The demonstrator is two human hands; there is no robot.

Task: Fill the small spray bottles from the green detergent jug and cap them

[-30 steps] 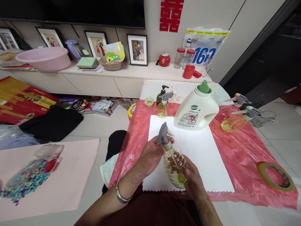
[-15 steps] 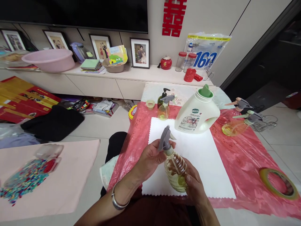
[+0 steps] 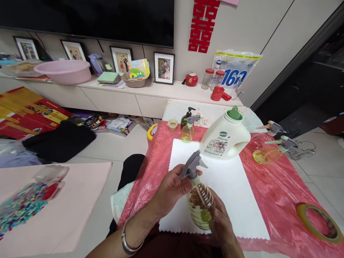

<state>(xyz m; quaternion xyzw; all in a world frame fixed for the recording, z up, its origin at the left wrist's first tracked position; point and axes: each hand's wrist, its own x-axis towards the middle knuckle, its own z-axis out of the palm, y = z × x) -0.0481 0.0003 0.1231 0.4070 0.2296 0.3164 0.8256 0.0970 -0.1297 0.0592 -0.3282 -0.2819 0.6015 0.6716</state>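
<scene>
Over a white mat (image 3: 233,200) on red plastic (image 3: 276,186), holds a spray bottle (image 3: 197,209) at a tilt. With the left hand (image 3: 170,190), grips its neck between thumb and curled fingers; with the right hand (image 3: 221,220), cups its body, with fingers wrapped partway round. Faces a jug (image 3: 225,138) at the mat's far edge, near another sprayer (image 3: 187,133).

Pink basin (image 3: 64,74) and red lidded pot (image 3: 191,79) on a ledge (image 3: 174,92), black screen (image 3: 88,21) above, red wall cutout (image 3: 203,24)

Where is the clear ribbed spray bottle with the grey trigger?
Low and right of centre in the head view, the bottle is held over the scalloped white sheet, left hand at neck, right hand around body.
</scene>
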